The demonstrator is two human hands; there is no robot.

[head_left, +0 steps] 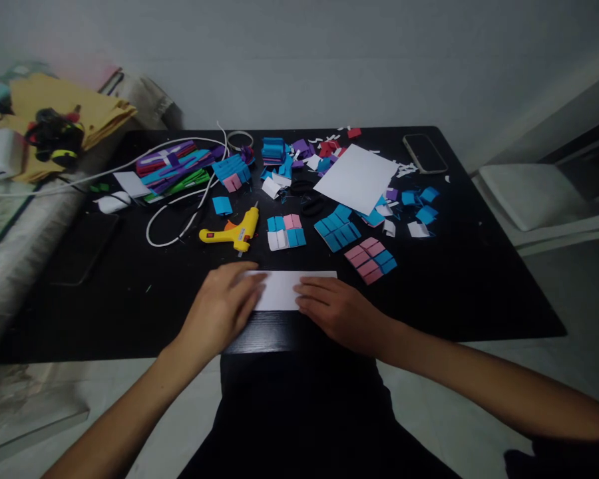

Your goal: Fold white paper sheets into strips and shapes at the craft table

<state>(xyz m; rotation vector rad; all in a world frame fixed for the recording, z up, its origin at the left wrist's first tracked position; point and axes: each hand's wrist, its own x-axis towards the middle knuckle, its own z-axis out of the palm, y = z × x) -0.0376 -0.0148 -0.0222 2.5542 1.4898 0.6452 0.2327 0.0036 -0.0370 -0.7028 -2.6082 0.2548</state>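
A white paper strip (281,291) lies flat near the front edge of the black table. My left hand (224,299) rests on its left end, fingers apart. On the right end lies my right hand (337,309), with its fingers stretched out flat. Just behind the strip are a yellow glue gun (234,231), a small panel of blue, pink and white squares (286,232), a blue panel (337,229) and a pink and blue panel (371,260). Further back lies a white sheet (354,178), partly over dark scissors (309,199).
Folded coloured paper strips (177,166) and a white cable (152,223) are at the back left. Blue pieces (426,214) and paper scraps are scattered on the right. A phone (425,154) lies at the back right corner. Yellow envelopes (100,110) sit beyond the left edge.
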